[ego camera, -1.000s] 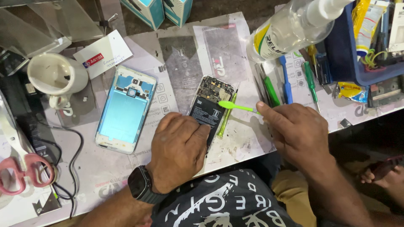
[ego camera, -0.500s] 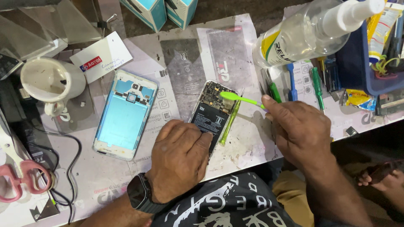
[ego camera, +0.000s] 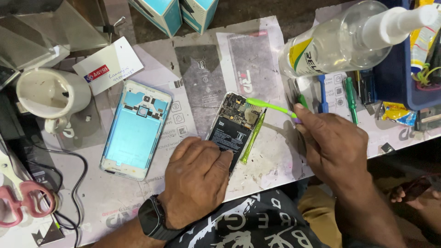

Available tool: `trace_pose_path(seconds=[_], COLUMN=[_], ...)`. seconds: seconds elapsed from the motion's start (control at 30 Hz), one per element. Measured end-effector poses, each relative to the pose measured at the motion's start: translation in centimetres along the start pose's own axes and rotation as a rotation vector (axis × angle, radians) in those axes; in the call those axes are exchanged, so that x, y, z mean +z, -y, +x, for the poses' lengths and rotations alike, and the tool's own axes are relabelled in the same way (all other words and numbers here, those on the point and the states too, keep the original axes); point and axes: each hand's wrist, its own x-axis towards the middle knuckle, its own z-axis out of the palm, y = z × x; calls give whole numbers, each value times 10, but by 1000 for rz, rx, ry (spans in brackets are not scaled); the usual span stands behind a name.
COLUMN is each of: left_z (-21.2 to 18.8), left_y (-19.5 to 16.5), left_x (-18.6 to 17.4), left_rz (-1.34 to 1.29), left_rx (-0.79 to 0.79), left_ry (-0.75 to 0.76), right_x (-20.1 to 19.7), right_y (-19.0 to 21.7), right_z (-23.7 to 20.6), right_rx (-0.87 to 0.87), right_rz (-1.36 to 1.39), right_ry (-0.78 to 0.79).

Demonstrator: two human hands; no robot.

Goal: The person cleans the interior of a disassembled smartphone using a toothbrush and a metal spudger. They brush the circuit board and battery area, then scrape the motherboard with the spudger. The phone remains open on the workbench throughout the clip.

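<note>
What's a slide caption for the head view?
Left hand steadies opened black smartphone while right hand brushes its circuit board with green toothbrush.

Two teal-and-white boxes (ego camera: 177,14) at top centre, white card (ego camera: 108,65) with red-blue label upper left, yellow-green label (ego camera: 305,57) on clear bottle upper right, yellow packet (ego camera: 396,112) at right edge, black watch screen (ego camera: 150,218) bottom centre.
</note>
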Motion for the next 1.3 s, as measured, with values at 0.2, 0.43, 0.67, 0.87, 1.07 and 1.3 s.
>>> trace_pose_path(seconds=[0.2, 0.43, 0.67, 0.87, 1.07, 1.3], left_z=[0, -2, -7, -25, -54, -58], left_y=[0, -3, -12, -18, -17, 1], left_x=[1, -5, -16, -23, -36, -43], left_rz=[25, 38, 46, 62, 53, -120], left_rx=[10, 1, 0, 29, 19, 22], left_ry=[-10, 3, 9, 43, 65, 117], right_x=[1, 13, 21, 28, 39, 26], right_y=[1, 18, 39, 66, 68, 45], right_z=[2, 13, 33, 21, 3, -11], right_rx=[66, 75, 31, -35, -87, -57], right_rz=[29, 358, 212, 313, 278, 195], right_ry=[33, 187, 273, 330, 278, 230])
